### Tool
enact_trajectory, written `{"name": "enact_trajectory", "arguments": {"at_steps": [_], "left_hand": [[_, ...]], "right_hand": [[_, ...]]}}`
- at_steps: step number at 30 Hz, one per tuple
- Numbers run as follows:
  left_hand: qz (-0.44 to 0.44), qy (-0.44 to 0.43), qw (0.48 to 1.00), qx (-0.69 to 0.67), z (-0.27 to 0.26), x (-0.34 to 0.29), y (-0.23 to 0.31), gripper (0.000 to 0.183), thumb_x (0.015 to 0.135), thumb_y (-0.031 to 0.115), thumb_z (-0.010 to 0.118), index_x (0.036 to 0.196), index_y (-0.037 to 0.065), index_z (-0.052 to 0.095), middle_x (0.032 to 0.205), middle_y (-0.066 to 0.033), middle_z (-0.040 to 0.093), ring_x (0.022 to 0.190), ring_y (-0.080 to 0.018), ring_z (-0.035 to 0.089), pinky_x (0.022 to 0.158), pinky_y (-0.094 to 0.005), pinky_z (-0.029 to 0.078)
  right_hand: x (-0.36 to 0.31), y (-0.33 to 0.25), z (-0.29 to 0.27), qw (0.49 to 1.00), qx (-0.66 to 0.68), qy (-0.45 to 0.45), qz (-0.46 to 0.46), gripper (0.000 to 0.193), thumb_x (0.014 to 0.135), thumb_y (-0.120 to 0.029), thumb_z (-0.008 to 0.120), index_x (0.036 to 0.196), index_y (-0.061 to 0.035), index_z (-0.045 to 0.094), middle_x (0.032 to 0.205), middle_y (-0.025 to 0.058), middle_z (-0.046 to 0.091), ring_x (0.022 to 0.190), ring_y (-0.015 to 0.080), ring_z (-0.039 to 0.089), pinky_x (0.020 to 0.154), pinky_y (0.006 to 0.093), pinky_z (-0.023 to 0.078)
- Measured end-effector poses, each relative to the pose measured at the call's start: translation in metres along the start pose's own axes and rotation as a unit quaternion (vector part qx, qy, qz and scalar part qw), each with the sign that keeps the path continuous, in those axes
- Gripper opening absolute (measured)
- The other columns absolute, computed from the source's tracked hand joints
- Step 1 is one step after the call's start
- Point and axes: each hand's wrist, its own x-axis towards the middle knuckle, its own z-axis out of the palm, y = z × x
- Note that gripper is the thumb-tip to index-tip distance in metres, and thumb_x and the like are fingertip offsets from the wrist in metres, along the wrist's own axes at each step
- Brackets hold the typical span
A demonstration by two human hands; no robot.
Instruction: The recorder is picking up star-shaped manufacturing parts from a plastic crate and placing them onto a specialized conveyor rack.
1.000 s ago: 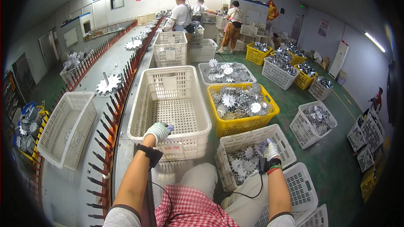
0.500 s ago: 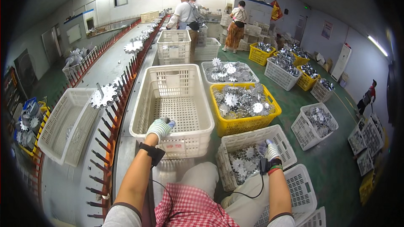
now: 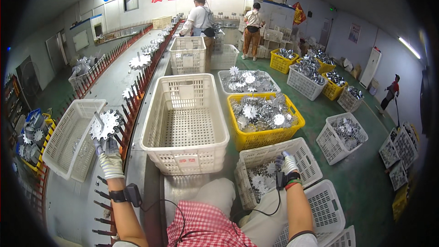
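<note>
Left hand [image 3: 111, 163] shifted leftward, toothed metal disc [image 3: 106, 125]

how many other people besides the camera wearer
3: a white-shirted person by the long metal line, an orange-trousered person farther back, and a red-topped person on the right. Others may be hidden.

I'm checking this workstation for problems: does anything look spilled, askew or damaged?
Nothing clearly stands out. The toothed metal parts near the right hand lie heaped inside their white crate. The white baskets at lower right look tilted, but fisheye bending may explain that.
</note>
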Motion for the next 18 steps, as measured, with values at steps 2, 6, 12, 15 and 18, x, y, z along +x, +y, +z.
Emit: {"name": "enact_trajectory", "arguments": {"at_steps": [2,6,12,15,18], "left_hand": [[-0.022,-0.045,0.999,-0.006,-0.005,0.005,0.011,0.036,0.074,0.029,0.064,0.101,0.006,0.054,0.101,-0.0095,0.056,0.090,-0.0219,0.054,0.082,-0.0312,0.044],[-0.087,0.049,0.995,-0.022,-0.011,0.003,0.017,0.029,0.075,0.027,0.063,0.094,0.007,0.057,0.093,-0.0089,0.059,0.084,-0.0230,0.056,0.075,-0.0374,0.047],[-0.075,-0.010,0.996,-0.051,-0.045,0.030,0.029,0.029,0.081,0.022,0.053,0.101,0.002,0.054,0.100,-0.0131,0.058,0.085,-0.0284,0.058,0.074,-0.0424,0.050],[-0.044,0.031,0.998,-0.038,-0.051,0.024,0.041,0.029,0.080,0.018,0.053,0.103,0.002,0.053,0.103,-0.0139,0.056,0.088,-0.0298,0.057,0.076,-0.0436,0.049],[-0.016,0.008,0.999,0.030,-0.040,-0.007,0.060,0.029,0.078,0.019,0.055,0.103,0.005,0.053,0.103,-0.0121,0.056,0.087,-0.0262,0.057,0.072,-0.0413,0.051]], "right_hand": [[0.001,0.001,0.004,1.000,0.008,-0.007,0.004,0.025,0.082,-0.031,0.049,0.091,-0.0072,0.047,0.073,0.0077,0.053,0.058,0.0202,0.053,0.051,0.0314,0.044],[-0.001,0.000,0.006,1.000,0.011,-0.022,-0.002,0.025,0.081,-0.030,0.049,0.092,-0.0071,0.048,0.075,0.0078,0.054,0.060,0.0203,0.053,0.052,0.0328,0.044],[-0.011,-0.004,0.014,0.999,-0.014,-0.032,-0.009,0.026,0.080,-0.028,0.050,0.095,-0.0072,0.048,0.076,0.0074,0.054,0.062,0.0213,0.053,0.056,0.0346,0.046],[-0.007,-0.003,0.008,0.999,-0.024,-0.033,0.005,0.026,0.080,-0.028,0.050,0.095,-0.0072,0.048,0.077,0.0076,0.054,0.065,0.0218,0.053,0.057,0.0352,0.046],[-0.009,-0.004,0.010,0.999,-0.043,-0.034,0.000,0.027,0.080,-0.028,0.051,0.097,-0.0072,0.048,0.079,0.0080,0.054,0.067,0.0220,0.053,0.057,0.0354,0.046]]}}
